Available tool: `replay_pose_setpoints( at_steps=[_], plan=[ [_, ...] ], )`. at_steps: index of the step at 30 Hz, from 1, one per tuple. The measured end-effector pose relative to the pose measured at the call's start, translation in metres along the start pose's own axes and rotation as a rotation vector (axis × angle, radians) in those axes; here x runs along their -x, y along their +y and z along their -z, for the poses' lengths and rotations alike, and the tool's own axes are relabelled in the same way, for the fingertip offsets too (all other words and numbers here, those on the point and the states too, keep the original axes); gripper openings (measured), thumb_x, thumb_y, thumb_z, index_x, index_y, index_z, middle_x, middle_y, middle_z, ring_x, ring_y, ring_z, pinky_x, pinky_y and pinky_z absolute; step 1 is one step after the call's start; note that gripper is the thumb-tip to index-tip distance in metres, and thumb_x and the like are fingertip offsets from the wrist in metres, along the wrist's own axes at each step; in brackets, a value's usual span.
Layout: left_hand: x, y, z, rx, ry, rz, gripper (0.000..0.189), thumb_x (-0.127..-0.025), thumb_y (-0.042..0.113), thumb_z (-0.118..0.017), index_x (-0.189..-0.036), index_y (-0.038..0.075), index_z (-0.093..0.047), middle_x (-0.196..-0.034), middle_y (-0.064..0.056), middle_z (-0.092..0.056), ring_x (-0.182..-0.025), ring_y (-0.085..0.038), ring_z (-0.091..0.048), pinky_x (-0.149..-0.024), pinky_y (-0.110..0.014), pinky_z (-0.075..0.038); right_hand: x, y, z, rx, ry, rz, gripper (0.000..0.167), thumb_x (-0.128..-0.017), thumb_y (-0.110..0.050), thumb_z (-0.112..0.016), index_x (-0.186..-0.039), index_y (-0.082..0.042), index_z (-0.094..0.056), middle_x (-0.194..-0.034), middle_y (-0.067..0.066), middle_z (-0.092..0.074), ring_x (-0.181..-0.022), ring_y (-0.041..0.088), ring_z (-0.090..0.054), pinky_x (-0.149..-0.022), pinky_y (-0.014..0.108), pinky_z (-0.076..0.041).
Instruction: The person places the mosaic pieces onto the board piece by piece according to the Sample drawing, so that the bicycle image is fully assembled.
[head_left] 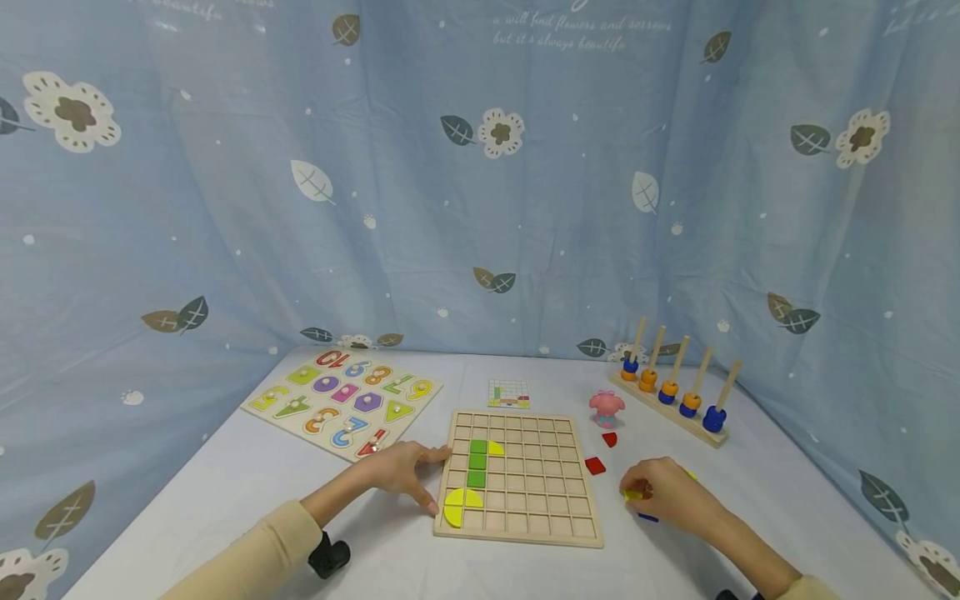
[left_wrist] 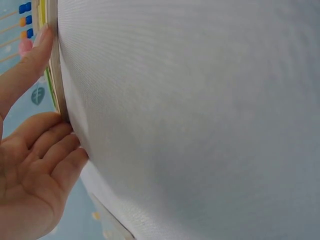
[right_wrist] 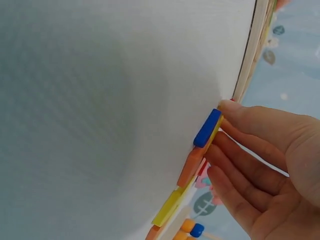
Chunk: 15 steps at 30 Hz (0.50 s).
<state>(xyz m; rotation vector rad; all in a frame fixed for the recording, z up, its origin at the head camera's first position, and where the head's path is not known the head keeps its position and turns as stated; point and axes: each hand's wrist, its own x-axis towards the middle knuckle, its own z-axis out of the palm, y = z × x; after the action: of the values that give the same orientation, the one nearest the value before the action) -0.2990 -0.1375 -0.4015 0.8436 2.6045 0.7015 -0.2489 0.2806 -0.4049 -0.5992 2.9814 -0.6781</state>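
A wooden grid board (head_left: 540,467) lies flat on the table, with green squares (head_left: 477,459) and yellow curved pieces (head_left: 454,508) in its left cells. My left hand (head_left: 405,473) touches the board's left edge, thumb and fingers spread along it; the left wrist view also shows the hand (left_wrist: 40,165) against that edge. To the right of the board, my right hand (head_left: 671,493) pinches a yellow piece (head_left: 634,495) between thumb and fingers. Beside that hand lies a blue piece (head_left: 648,517); in the right wrist view, orange (right_wrist: 191,167) and yellow pieces (right_wrist: 167,209) lie nearby.
Two red pieces (head_left: 595,466) lie right of the board, near a pink figurine (head_left: 606,408). Behind the board lies a small pattern card (head_left: 509,394). A number-and-shape puzzle (head_left: 345,404) is at the left, a peg stand with rings (head_left: 667,407) at the back right.
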Motion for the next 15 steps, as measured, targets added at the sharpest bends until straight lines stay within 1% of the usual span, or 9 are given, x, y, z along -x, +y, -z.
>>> replay_pose_setpoints(
  at_steps=[5,8,12,15],
  plan=[
    [0.0004,0.0005,0.0004,0.007,0.001,0.007,0.089,-0.066,0.027,-0.089,-0.141,0.003,-0.047,-0.146,-0.014,-0.044,-0.135,-0.033,-0.039,-0.109,-0.050,-0.034,-0.0007,0.0022,0.0022,-0.020,-0.034,0.044,0.014,-0.076,-0.004,-0.080,-0.086,-0.009,-0.073,-0.077,-0.009,-0.062,-0.067,0.006,-0.050,-0.058,0.022,-0.049],
    [0.0004,0.0005,0.0002,0.008,0.000,0.010,0.089,-0.066,0.027,-0.089,-0.141,0.003,-0.047,-0.146,-0.014,-0.044,-0.135,-0.033,-0.039,-0.109,-0.050,-0.034,-0.0007,0.0031,0.0025,-0.019,-0.040,0.043,0.013,-0.076,-0.004,-0.080,-0.086,-0.010,-0.073,-0.077,-0.009,-0.062,-0.067,0.008,-0.050,-0.058,0.022,-0.048],
    [0.0001,-0.0001,-0.0001,0.007,-0.002,0.004,0.089,-0.066,0.027,-0.089,-0.141,0.003,-0.047,-0.146,-0.014,-0.043,-0.135,-0.033,-0.039,-0.109,-0.050,-0.034,-0.0014,0.0033,0.0026,0.009,-0.025,0.062,0.013,-0.075,-0.006,-0.081,-0.086,-0.010,-0.074,-0.076,-0.010,-0.062,-0.066,0.009,-0.051,-0.057,0.022,-0.048],
    [0.0001,-0.0001,0.0001,0.011,-0.003,0.001,0.089,-0.067,0.027,-0.089,-0.141,0.002,-0.047,-0.146,-0.014,-0.043,-0.135,-0.033,-0.039,-0.109,-0.050,-0.034,-0.0021,0.0001,0.0044,0.029,-0.005,0.113,0.015,-0.075,-0.006,-0.081,-0.088,-0.009,-0.075,-0.080,-0.008,-0.066,-0.069,0.006,-0.055,-0.060,0.022,-0.052]
  ],
)
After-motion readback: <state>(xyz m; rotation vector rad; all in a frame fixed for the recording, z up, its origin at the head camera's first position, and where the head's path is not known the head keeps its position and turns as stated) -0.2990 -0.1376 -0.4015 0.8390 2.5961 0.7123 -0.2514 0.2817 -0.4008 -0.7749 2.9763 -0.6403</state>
